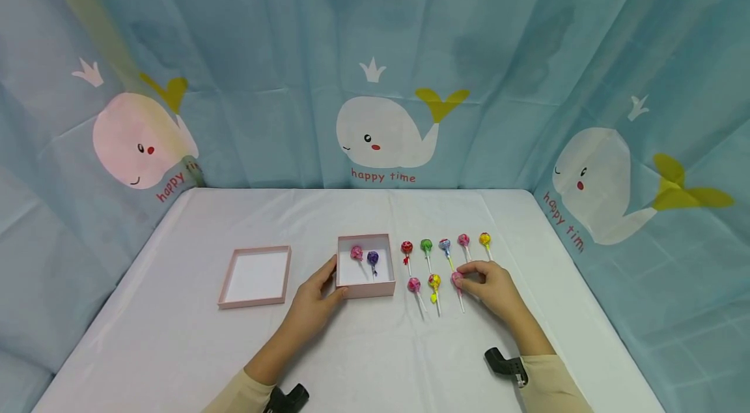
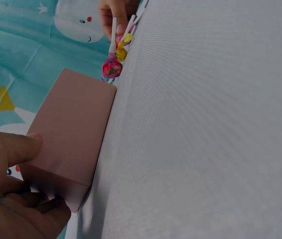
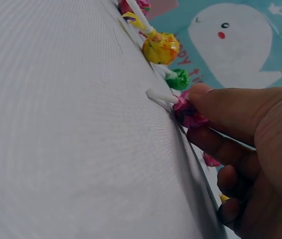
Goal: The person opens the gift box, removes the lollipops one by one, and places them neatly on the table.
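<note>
My left hand (image 1: 312, 299) grips the near left corner of an open pink box (image 1: 369, 292), its thumb on the front wall and the other fingers along the left side. Inside the box lie a pink lollipop (image 1: 356, 252) and a purple lollipop (image 1: 372, 258). To the right, my right hand (image 1: 493, 289) pinches the wrapped head of another pink lollipop (image 3: 190, 113) between thumb and forefinger. Its white stick points toward the near edge, close over the cloth. Just left of that hand are a yellow lollipop (image 1: 434, 281) and one more pink lollipop (image 1: 414, 284).
A shallow pink box lid (image 1: 254, 301) with a white inside lies left of the box. Behind the right hand runs a row of lollipops: red (image 1: 407, 247), green (image 1: 426, 245), blue (image 1: 445, 244), pink (image 1: 463, 240) and yellow (image 1: 485, 238). A white cloth (image 1: 375, 361) covers the table.
</note>
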Tool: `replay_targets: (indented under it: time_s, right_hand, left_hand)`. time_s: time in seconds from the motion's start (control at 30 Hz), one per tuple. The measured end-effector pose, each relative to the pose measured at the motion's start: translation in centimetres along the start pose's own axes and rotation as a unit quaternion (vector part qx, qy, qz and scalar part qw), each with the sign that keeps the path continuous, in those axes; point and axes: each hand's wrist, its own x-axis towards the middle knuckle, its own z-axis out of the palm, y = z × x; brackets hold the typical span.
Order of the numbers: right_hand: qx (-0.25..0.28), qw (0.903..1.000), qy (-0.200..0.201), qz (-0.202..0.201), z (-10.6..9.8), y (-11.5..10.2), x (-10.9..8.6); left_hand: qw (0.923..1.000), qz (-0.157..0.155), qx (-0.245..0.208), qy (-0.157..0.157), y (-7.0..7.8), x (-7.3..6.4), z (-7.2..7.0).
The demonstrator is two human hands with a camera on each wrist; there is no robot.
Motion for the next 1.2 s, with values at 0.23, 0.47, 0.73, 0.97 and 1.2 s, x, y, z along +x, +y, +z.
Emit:
replay_targets:
  time_s: [0.23,0.47,0.73,0.97,1.2]
  right_hand:
    - [-0.009,1.0000,0.000,-0.005,0.0,-0.2,0.0]
    - [-0.006,0.9999,0.002,-0.013,-0.1,-0.5,0.0]
    - [-0.022,0.9996,0.007,-0.018,-0.3,-0.8,0.0]
    - [-0.038,0.9980,0.015,-0.050,-1.4,-2.3,-0.2]
    - [-0.039,0.9923,0.011,-0.117,-2.3,-5.2,0.5]
  left_hand:
    - [1.0000,-0.001,-0.005,0.002,0.0,0.0,-0.1]
    - [1.0000,0.001,-0.009,0.001,-0.1,0.1,-0.1]
    - [1.0000,-0.001,-0.008,0.001,-0.1,0.0,-0.1]
    - [1.0000,0.004,-0.005,0.001,0.0,0.0,0.0]
    - [1.0000,0.004,-0.005,0.001,-0.1,0.1,0.0]
